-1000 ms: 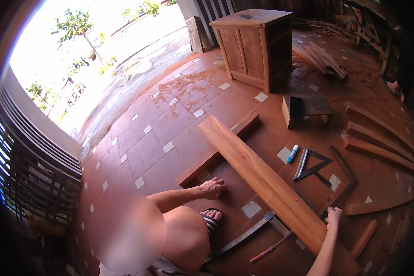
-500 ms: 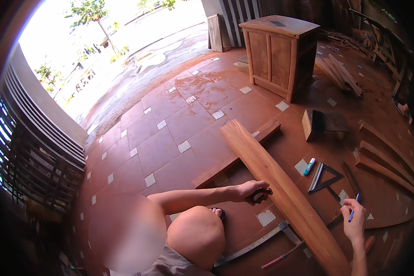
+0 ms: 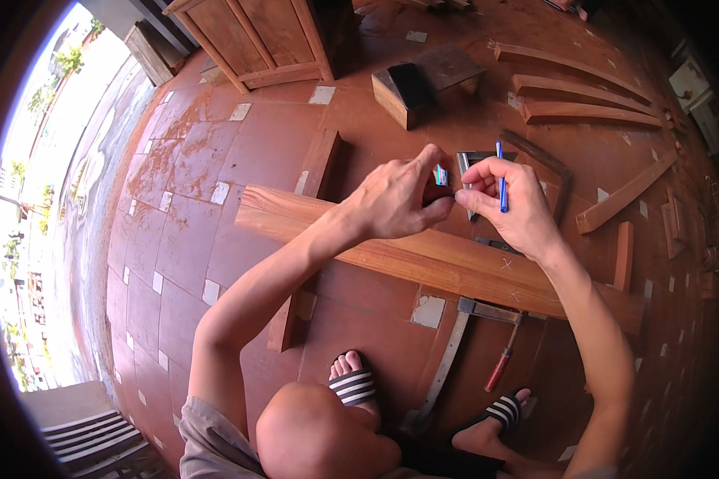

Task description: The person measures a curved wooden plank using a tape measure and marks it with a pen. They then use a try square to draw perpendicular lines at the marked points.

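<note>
My left hand [image 3: 395, 195] is over the wooden plank [image 3: 407, 259], curled round a small dark tape measure that its fingers mostly hide. Close beside it, my right hand [image 3: 513, 203] has thumb and forefinger pinched near the left thumb. A blue pen [image 3: 502, 180] rests between the fingers of that right hand. White cross marks [image 3: 506, 263] show on the plank, which lies across wooden bars. Partly behind the hands are a set square [image 3: 479, 157] and a teal marker [image 3: 442, 174]. A clamp [image 3: 499, 313] with a red handle touches the plank's near side.
A wooden cabinet [image 3: 276, 40] stands at the far left. Near it sits a wooden block [image 3: 399, 96] with a dark top. Several curved wooden pieces [image 3: 591, 112] lie on the tiled floor [image 3: 192, 231] at the far right. My sandalled feet are close to the clamp.
The view has swung right and down. My left hand, with the tape measure, and my right hand, with the pen, have come together above the plank.
</note>
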`<state>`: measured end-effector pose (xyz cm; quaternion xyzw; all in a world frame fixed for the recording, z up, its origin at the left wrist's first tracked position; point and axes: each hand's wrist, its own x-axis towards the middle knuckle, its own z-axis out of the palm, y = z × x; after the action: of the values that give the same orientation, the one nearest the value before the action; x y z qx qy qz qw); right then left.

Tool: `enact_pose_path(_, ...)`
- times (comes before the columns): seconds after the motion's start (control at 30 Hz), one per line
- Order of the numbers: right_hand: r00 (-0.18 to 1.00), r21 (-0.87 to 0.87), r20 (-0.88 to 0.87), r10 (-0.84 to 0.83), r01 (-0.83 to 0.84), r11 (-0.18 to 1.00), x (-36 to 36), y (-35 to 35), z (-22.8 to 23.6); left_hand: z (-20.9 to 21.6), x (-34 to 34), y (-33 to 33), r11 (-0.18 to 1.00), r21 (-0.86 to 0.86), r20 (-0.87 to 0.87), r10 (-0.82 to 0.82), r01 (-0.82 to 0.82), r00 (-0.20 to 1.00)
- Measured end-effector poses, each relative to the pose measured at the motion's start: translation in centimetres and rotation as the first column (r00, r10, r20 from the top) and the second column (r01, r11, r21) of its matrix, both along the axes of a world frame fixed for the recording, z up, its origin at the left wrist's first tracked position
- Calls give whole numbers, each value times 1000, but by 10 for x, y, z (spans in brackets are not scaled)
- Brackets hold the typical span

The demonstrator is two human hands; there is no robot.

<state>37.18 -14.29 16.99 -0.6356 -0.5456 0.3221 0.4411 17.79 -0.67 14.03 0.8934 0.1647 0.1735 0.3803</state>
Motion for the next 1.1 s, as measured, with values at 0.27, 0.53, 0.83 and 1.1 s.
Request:
enact_pose_path(0.27,909,-19,370,-193,215,976,87,-111,-55,-67,-110,89,964,111,-273,262,-240,926)
enact_pose_path(0.53,781,4,515,-354,410,912,110,-184,-159,-146,-153,72,914,156,-288,404,-374,868)
enact_pose_path(0.83,704,103,570,-423,450,887,83,-178,-181,-158,-180,82,904,142,-350,426,-403,834)
enact_pose_path(1.1,697,169,566,-441,426,889,70,-178,-184,-165,-193,88,896,124,-399,439,-427,805)
